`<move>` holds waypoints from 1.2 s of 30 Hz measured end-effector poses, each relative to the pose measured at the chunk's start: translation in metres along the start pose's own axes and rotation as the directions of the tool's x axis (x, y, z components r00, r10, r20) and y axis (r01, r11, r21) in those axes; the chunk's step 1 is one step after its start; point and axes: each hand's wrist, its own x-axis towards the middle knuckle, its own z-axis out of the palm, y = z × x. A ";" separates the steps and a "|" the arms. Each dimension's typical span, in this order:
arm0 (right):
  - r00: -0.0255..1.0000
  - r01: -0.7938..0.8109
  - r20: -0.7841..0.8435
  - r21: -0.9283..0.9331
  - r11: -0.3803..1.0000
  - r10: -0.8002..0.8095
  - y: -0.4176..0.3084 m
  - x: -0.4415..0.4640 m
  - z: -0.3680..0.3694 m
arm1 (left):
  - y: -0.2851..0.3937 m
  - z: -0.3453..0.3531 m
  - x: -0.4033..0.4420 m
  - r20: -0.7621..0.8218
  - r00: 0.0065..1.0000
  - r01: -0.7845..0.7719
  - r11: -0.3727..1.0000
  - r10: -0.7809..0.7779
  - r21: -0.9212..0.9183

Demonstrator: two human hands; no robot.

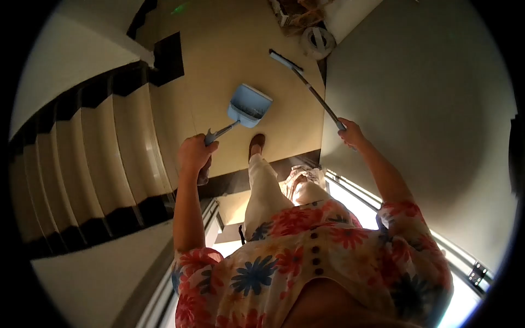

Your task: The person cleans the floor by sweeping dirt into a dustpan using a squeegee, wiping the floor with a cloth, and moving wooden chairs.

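Note:
My left hand (196,156) is closed round the handle of a blue dustpan (250,104). Some greyish debris shows inside the pan, near its back wall. On the other side, my right hand (351,134) grips the end of a long-handled broom (314,92), whose narrow blue-and-dark head points away from me. The broom head is well apart from the dustpan, over the floor to its upper right. I cannot tell whether either tool touches the floor.
Stairs (98,164) run along the left. A grey wall (410,98) rises on the right. A round whitish object (317,42) and a cardboard box (298,13) stand at the far corner of the tan floor (219,54). My shoe (257,143) is just below the dustpan, by a doorway.

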 end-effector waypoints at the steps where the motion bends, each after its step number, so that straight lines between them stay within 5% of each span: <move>1: 1.000 -0.012 0.003 -0.016 1.000 0.012 -0.027 0.014 -0.004 | -0.003 -0.002 0.030 -0.066 0.994 -0.091 0.995 0.088 -0.045; 9: 0.985 0.139 -0.078 -0.154 0.978 -0.153 -0.113 0.170 -0.037 | 0.061 -0.050 0.179 0.009 0.971 -0.237 0.960 0.238 0.147; 12: 1.000 0.015 -0.003 -0.126 0.992 -0.016 -0.166 0.205 -0.041 | 0.072 -0.063 0.222 0.013 0.970 -0.243 0.954 0.244 0.174; 15: 0.989 0.126 0.104 -0.268 0.955 -0.101 -0.152 0.221 -0.015 | 0.088 -0.073 0.232 0.033 0.970 -0.243 0.949 0.241 0.202; 16: 0.960 0.255 0.003 -0.428 0.867 -0.281 -0.122 0.225 0.014 | 0.089 -0.076 0.237 0.059 0.970 -0.241 0.951 0.234 0.194; 17: 0.998 0.058 0.049 -0.271 0.961 -0.046 -0.120 0.198 0.030 | 0.092 -0.079 0.242 0.077 0.972 -0.234 0.955 0.223 0.181; 19: 0.935 0.318 0.007 -0.465 0.827 -0.355 -0.050 0.162 0.064 | 0.104 -0.079 0.242 0.078 0.974 -0.222 0.959 0.211 0.177; 20: 0.921 0.359 -0.013 -0.369 0.857 -0.390 -0.048 0.120 0.058 | 0.110 -0.080 0.242 0.078 0.975 -0.217 0.960 0.206 0.179; 23: 0.948 -0.126 0.306 0.104 0.986 0.089 -0.105 0.020 -0.012 | 0.113 -0.082 0.239 0.098 0.975 -0.214 0.963 0.200 0.163; 26: 0.936 -0.174 0.325 0.104 0.979 0.132 -0.117 -0.030 -0.032 | 0.112 -0.085 0.237 0.122 0.970 -0.229 0.961 0.212 0.152; 32: 0.927 -0.035 0.370 0.225 0.974 -0.052 -0.174 -0.038 -0.034 | 0.099 -0.077 0.222 0.110 0.971 -0.230 0.959 0.214 0.167; 36: 0.883 0.150 0.448 0.011 0.989 -0.139 -0.198 -0.023 -0.036 | 0.065 -0.068 0.192 0.110 0.974 -0.218 0.957 0.201 0.189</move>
